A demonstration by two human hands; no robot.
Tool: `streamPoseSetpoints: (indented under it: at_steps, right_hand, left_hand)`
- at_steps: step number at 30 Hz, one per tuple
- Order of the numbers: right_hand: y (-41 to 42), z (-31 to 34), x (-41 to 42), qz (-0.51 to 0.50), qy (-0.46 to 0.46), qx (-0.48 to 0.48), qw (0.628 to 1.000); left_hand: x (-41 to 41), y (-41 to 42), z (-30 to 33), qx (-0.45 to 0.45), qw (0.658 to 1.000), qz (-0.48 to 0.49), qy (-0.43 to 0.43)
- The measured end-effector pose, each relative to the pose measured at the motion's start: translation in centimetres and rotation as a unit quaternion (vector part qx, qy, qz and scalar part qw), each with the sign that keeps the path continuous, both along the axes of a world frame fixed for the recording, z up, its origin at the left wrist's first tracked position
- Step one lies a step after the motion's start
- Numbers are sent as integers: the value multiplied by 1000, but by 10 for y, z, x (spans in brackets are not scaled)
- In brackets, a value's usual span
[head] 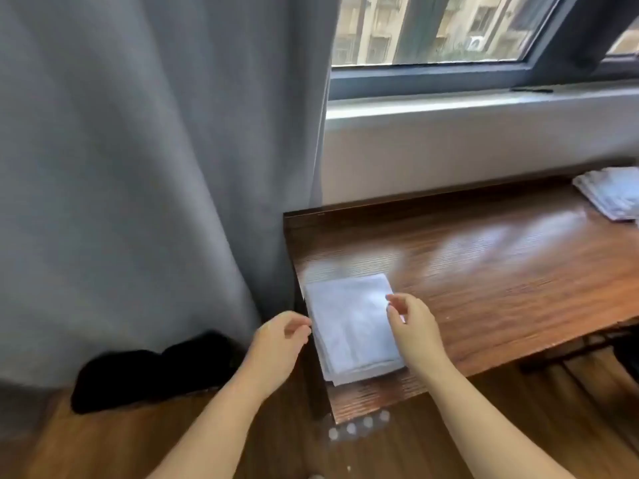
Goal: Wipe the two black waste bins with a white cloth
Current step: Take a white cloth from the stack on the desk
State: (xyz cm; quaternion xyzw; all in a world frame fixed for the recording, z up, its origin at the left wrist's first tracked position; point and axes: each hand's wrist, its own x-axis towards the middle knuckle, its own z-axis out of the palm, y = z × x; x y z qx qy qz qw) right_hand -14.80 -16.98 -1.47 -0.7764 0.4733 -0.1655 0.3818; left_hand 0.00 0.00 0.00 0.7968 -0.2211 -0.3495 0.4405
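Both hands [345, 326] loose, empty, over folded cloth [352, 326] on wooden desk [501, 271].

Single head view, looking down, close over desk [484, 271], slightly blurred

**Desk and floor, and what sits on each**

From my feed I see a dark wooden desk [484, 271] under the window, its glossy top catching pale glare. A folded white cloth [352, 326] lies flat at the desk's left front corner, its layers showing at the near edge. Far off at the right rear, well apart from the cloth, a stack of pale printed sheets [612, 193] rests partly out of view. Beside the desk, the wooden floor [138, 444] carries two black waste bins [152, 371], standing side by side against the hanging curtain; blur hides their detail from me.
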Motion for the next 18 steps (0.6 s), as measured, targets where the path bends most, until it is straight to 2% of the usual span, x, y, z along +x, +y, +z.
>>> streamPoseSetpoints:
  at_steps: [3,6,8,10,14,16,18]
  right_hand:
    - [-31,-24,33,-6,89,-40,995]
    - [-45,-46,49,5,171,-30,985]
    - [-48,-55,50,2,177,-20,984]
    - [-53,-60,50,-9,155,-41,987]
    - [-51,-51,46,-58,33,-79,995]
    - [-48,-46,41,-36,-27,-35,998]
    - [-43,-41,35,-6,-66,25,997]
  left_hand:
    - [13,-50,-13,50,986,-61,-149]
    - [22,-80,-29,142,958,-101,-228]
    - [26,-85,-40,215,926,-139,-277]
    - [30,-86,-50,222,912,-140,-316]
    - [28,-80,-55,107,932,-89,-335]
    - [28,-74,-54,51,952,-75,-292]
    - [24,-68,-49,1,976,-68,-207]
